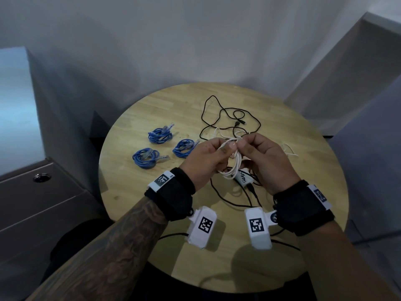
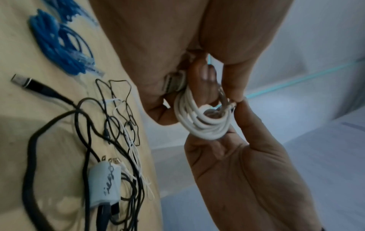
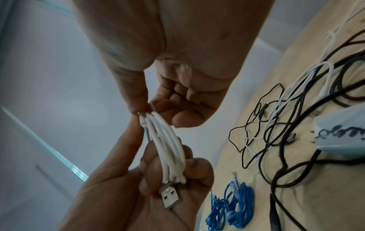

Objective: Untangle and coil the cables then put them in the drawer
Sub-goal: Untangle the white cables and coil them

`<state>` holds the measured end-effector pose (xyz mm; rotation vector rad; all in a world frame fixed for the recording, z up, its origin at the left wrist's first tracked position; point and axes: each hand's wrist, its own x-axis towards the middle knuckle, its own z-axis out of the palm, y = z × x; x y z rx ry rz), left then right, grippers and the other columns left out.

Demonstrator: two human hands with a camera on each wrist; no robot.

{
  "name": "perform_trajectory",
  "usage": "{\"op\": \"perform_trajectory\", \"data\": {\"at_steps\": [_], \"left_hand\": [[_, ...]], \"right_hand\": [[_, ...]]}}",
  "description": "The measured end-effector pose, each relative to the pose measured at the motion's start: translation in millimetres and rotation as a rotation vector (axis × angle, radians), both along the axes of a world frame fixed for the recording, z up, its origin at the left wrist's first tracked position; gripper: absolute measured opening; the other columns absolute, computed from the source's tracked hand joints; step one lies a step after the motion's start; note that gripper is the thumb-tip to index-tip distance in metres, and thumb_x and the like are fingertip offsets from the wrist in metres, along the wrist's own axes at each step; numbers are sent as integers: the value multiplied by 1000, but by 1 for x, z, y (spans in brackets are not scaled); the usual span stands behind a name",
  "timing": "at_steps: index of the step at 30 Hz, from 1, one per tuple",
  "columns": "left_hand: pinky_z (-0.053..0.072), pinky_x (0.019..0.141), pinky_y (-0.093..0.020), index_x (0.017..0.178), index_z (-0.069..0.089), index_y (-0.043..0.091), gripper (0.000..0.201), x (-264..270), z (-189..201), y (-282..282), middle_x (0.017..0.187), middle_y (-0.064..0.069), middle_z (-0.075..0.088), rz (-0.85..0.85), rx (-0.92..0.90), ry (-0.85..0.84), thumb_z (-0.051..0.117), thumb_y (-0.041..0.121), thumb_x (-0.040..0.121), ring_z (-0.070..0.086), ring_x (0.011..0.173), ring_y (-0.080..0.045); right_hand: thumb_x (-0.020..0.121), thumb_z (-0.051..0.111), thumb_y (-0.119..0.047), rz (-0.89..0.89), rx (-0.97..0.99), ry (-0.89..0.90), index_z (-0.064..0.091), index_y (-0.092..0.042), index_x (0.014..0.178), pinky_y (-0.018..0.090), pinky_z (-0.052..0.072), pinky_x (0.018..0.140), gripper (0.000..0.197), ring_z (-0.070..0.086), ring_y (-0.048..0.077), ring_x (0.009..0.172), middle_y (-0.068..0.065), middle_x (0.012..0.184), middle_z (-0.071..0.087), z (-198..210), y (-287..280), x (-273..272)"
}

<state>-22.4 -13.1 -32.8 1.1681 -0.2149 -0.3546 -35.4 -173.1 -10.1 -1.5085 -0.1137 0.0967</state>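
A white USB cable (image 1: 232, 164) is wound into a small coil and held above the round wooden table (image 1: 303, 170). My left hand (image 1: 224, 148) grips the coil's lower part, where the USB plug (image 3: 170, 198) sticks out over the palm. My right hand (image 1: 242, 144) pinches the coil's top end between thumb and forefinger (image 3: 141, 109). In the left wrist view the coil (image 2: 203, 125) loops round my left fingers. Three coiled blue cables (image 1: 160, 134) (image 1: 145, 157) (image 1: 184, 147) lie on the table's left. A tangle of black cables (image 1: 230, 118) lies beyond my hands.
A white charger block (image 1: 244, 178) with black leads lies under my hands, and a thin white cable (image 1: 289, 149) trails to the right. A grey drawer unit (image 1: 43, 203) with a round lock (image 1: 41, 177) stands left of the table. Walls close in behind.
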Motion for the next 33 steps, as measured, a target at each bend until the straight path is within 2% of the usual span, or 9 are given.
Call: {"op": "perform_trajectory", "data": {"at_steps": [4, 11, 16, 19, 21, 23, 25, 29, 33], "left_hand": [[39, 55, -18, 106, 58, 8, 13, -1, 5, 4, 66, 9, 57, -42, 157, -101, 58, 3, 94, 46, 52, -3], [45, 62, -14, 99, 66, 7, 10, -2, 6, 8, 73, 9, 65, -18, 373, -247, 63, 2, 91, 57, 63, 1], [46, 68, -23, 99, 69, 3, 11, -2, 3, 8, 79, -4, 65, -13, 502, -305, 67, 10, 90, 55, 70, -11], [43, 65, -24, 97, 69, 1, 14, 1, 0, 10, 76, -6, 62, 52, 495, -297, 64, 14, 93, 52, 68, -12], [43, 64, -26, 95, 69, 3, 17, 1, -1, 10, 74, -3, 63, 80, 503, -303, 63, 18, 94, 52, 66, -11], [41, 59, -22, 91, 69, 8, 16, 1, 0, 10, 65, 8, 58, 111, 521, -301, 61, 21, 95, 48, 58, -6], [40, 57, -22, 91, 69, 9, 16, 2, 0, 9, 61, 12, 54, 136, 546, -320, 61, 22, 95, 45, 55, -4], [41, 57, -16, 97, 66, 4, 18, 0, -1, 6, 63, 14, 56, 135, 517, -318, 60, 20, 96, 49, 55, 2], [30, 54, -20, 102, 57, 8, 17, -4, -7, -2, 58, 11, 38, -13, 319, -49, 50, 24, 101, 35, 51, -5]], "right_hand": [[90, 65, -15, -42, -49, -41, 62, -14, 81, 31, 49, 66, 10, 57, 23, 76, 9, 85, 66, -1, -2, 1], [88, 63, 7, -70, -168, -121, 57, 0, 86, 13, 43, 57, 10, 51, 3, 57, 12, 72, 56, 4, 0, -3], [75, 70, 4, -74, -283, -200, 58, -11, 77, 36, 50, 68, 19, 59, 30, 69, 5, 74, 61, 0, -4, 1], [80, 74, -2, -92, -372, -293, 60, -12, 81, 44, 50, 66, 17, 60, 34, 75, 8, 81, 63, -1, -4, -2], [82, 73, -1, -94, -357, -335, 59, -10, 89, 40, 49, 66, 18, 59, 28, 77, 10, 83, 61, 1, -2, -3], [89, 68, -2, -117, -202, -241, 60, -7, 103, 28, 50, 66, 17, 60, 18, 75, 13, 82, 62, 2, -1, -2], [95, 63, -9, -121, -161, -124, 65, -6, 111, 25, 50, 68, 17, 60, 15, 73, 12, 81, 66, 1, -2, 0], [97, 61, -20, -88, -376, -131, 78, -15, 98, 15, 46, 66, 18, 59, 1, 70, -10, 79, 71, -6, -7, 2], [100, 55, -17, -282, -378, -257, 72, -6, 94, 6, 40, 66, 21, 56, -9, 69, -27, 70, 64, -3, -5, 6]]}}
